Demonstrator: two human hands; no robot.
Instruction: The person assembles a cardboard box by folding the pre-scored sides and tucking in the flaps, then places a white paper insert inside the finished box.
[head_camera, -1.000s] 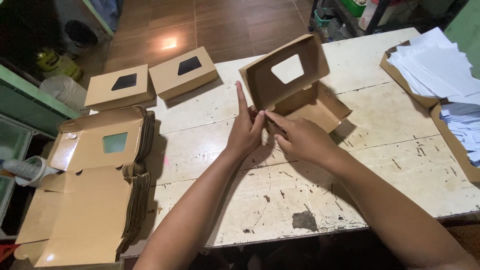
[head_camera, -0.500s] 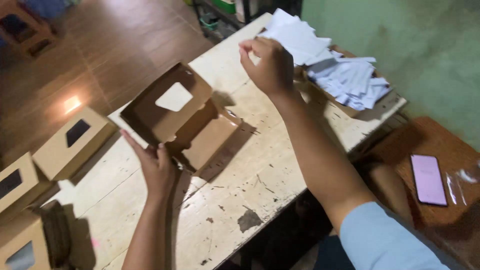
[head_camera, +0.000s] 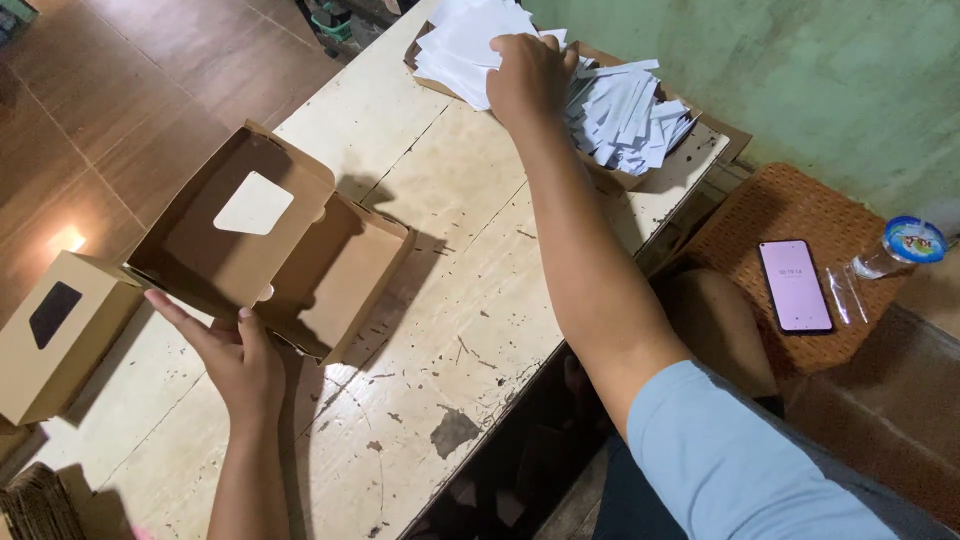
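An open brown cardboard box (head_camera: 330, 275) with a window in its raised lid sits on the worn white table (head_camera: 470, 250). My left hand (head_camera: 235, 355) rests flat against the box's near corner, fingers spread, holding nothing. My right hand (head_camera: 530, 75) reaches far across the table and lies on a pile of white paper sheets (head_camera: 610, 105) in a shallow cardboard tray at the table's far end. Whether its fingers have gripped a sheet is not visible.
A closed brown box (head_camera: 55, 335) with a dark window stands at the left edge, with a stack of flat cardboard (head_camera: 40, 505) below it. On a woven stool (head_camera: 790, 210) to the right lie a phone (head_camera: 795, 285) and a plastic cup (head_camera: 900, 245).
My right hand left the box and moved out to the paper pile, now resting on it. The view swung right. My left hand stayed at the box's corner.
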